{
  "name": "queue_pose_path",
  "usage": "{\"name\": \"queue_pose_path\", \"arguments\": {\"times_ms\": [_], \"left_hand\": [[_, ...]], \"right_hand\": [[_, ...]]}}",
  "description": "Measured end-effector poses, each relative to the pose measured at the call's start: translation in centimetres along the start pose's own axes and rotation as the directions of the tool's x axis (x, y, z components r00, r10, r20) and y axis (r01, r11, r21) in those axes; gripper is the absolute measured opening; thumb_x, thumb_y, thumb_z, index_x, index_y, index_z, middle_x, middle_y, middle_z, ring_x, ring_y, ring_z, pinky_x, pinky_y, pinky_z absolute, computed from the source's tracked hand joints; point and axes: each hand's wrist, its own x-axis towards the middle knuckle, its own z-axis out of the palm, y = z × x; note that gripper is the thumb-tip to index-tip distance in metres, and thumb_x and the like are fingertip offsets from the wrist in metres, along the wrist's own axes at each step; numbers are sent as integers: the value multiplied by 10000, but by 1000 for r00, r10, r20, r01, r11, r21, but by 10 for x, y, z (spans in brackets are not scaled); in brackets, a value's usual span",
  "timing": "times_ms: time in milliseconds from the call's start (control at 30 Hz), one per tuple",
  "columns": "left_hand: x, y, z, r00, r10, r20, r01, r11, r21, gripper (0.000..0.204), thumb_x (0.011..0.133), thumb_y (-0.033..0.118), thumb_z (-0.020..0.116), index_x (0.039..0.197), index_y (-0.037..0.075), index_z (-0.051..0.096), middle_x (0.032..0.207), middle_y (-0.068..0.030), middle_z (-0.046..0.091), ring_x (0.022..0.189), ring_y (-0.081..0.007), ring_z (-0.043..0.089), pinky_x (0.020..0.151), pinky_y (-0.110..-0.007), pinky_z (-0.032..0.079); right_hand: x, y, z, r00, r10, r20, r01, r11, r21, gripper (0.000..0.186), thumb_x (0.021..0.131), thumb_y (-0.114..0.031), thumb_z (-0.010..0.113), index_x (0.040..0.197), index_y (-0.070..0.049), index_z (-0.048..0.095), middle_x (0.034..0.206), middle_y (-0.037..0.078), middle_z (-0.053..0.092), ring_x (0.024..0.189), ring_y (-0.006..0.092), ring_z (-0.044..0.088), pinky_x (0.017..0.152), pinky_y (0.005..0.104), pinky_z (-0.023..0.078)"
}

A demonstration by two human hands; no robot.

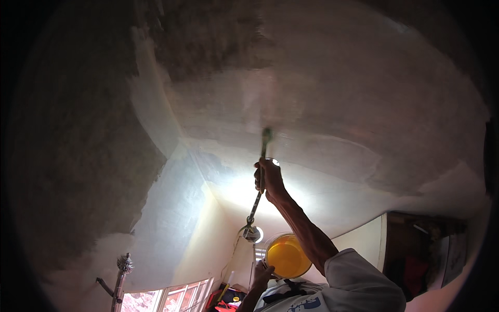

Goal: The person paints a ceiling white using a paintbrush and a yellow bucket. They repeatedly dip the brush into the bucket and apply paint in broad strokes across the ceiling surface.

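My right hand (269,177) is raised overhead, its fingers wrapped round the handle of a paintbrush (265,139). The dark, blurred brush head meets or nearly meets the ceiling (322,119), which is streaked in grey and pale patches. Lower down, my left hand (262,274) grips the side of a round bucket (266,255) in front of my chest. Its inside shows yellow-orange; whether that is liquid or the wall colour, I cannot tell. A dark rod slants from just below my right hand to a light fitting (252,234); whether it joins the brush is unclear.
On the left, the wall (176,208) is part dark, part pale. Below it are a bright window (176,297) and a metal pole (120,275) with a tufted top. Red and dark items (226,300) lie beside the window. A dark open cabinet (416,255) stands at right.
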Motion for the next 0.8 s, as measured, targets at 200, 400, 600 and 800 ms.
{"name": "queue_pose_path", "arguments": {"times_ms": [200,400,600,800], "left_hand": [[7,-4,-2,1000,-23,-9,23,1000,-3,379,794,-17,586,1141,-62,442,1014,-181,567,807,-304,665,559,-401,624],[16,-11,-4,1000,-25,9,26,999,-24,412,782,-12,592,1161,-59,438,1009,-177,573,818,-303,665,565,-404,624],[14,-9,2,998,32,60,-28,997,-73,407,786,-24,579,1169,-50,443,1028,-177,578,820,-303,667,576,-405,625],[11,-3,8,1000,-20,24,20,1000,-16,397,790,-24,571,1166,-48,444,1029,-179,574,819,-301,668,576,-400,625]], "right_hand": [[-18,-25,-36,999,-36,-30,33,996,-82,292,946,-364,457,889,-84,519,514,-43,367,389,86,317,421,283,327],[-81,-61,-78,935,-173,-310,161,985,-65,333,966,-386,447,903,-67,517,496,-48,379,362,79,353,404,263,343],[-66,-76,-34,904,-315,-290,331,944,6,276,969,-342,477,934,-70,508,571,16,482,401,131,450,386,271,367],[-22,-74,29,962,-232,-145,233,973,-11,300,979,-319,451,935,-26,500,558,58,522,363,143,477,331,282,399]]}}
